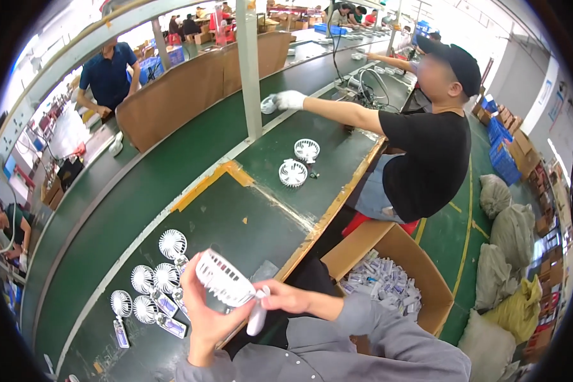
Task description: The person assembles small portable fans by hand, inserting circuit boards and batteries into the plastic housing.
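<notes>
A white handheld fan (pixel 226 278) with a slatted round head is held up over the near edge of the green bench. My left hand (pixel 200 305) wraps round its head, thumb beneath and fingers at the far side. My right hand (pixel 293 298) pinches the joint where the white handle (pixel 256 319) hangs down. Left of my hands, several similar white fans (pixel 165 278) lie on the bench, with purple-and-white handle parts (pixel 165 305). My left hand partly hides the nearest of them.
Two white fan heads (pixel 293 173) lie farther along the bench (pixel 229 210). A co-worker in black (pixel 426 146) sits at the right, one gloved hand (pixel 290 100) reaching across the conveyor. A cardboard box (pixel 436 280) of small purple-and-white parts stands right of me; sacks (pixel 512 235) line the floor.
</notes>
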`<state>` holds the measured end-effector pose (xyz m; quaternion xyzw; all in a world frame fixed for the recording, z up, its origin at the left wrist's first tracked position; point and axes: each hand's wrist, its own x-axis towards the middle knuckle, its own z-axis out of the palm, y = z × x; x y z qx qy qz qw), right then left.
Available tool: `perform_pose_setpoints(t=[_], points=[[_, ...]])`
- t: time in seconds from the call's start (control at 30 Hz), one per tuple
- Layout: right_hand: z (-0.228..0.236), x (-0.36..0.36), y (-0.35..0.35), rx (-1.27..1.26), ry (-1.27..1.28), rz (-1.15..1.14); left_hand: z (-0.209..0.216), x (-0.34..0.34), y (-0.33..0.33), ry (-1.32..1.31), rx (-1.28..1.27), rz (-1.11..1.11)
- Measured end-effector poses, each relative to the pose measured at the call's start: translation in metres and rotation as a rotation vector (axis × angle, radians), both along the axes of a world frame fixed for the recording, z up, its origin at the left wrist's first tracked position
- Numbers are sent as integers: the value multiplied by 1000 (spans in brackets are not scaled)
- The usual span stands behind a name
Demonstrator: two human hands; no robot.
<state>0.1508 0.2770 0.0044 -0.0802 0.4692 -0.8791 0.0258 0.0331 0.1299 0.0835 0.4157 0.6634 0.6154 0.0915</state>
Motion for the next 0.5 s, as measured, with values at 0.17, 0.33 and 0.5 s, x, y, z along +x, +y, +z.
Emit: perform_pose_setpoints(t=[0.17, 0.33, 0.5], points=[[-8, 27, -25, -439, -191, -115, -32, 31, -27, -385, 318, 164], [-7, 49, -25, -744, -168, -88, -80, 56, -39, -447, 392, 411], [12, 61, -24, -497, -24, -38, -76, 91, -35, -135, 2, 579]])
